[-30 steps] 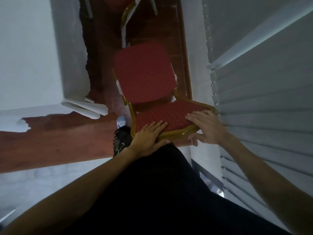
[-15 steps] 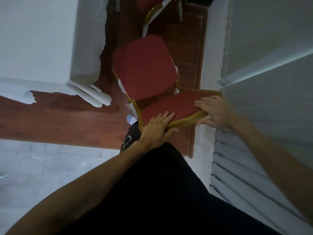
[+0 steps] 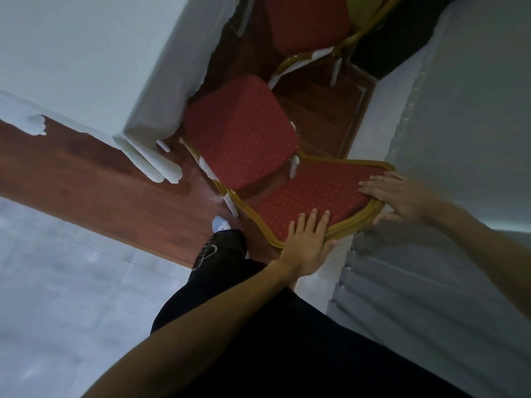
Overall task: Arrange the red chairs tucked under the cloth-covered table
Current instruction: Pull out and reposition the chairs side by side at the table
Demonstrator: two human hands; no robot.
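The red chair (image 3: 238, 133) is gripped at its backrest top by the left hand (image 3: 306, 245) and the right hand (image 3: 402, 196), set apart, fingers (image 3: 312, 222) on the padding, thumbs behind the frame. Its seat is placed just beside the corner of the cloth-covered table (image 3: 86, 53), a second chair (image 3: 307, 21) beyond.

Red gold-framed banquet chairs (image 3: 241, 130) lining the edge of a white cloth-covered table (image 3: 86, 53), pleated white drapery (image 3: 431, 282) and wood flooring (image 3: 86, 179) mark this as a banquet hall.
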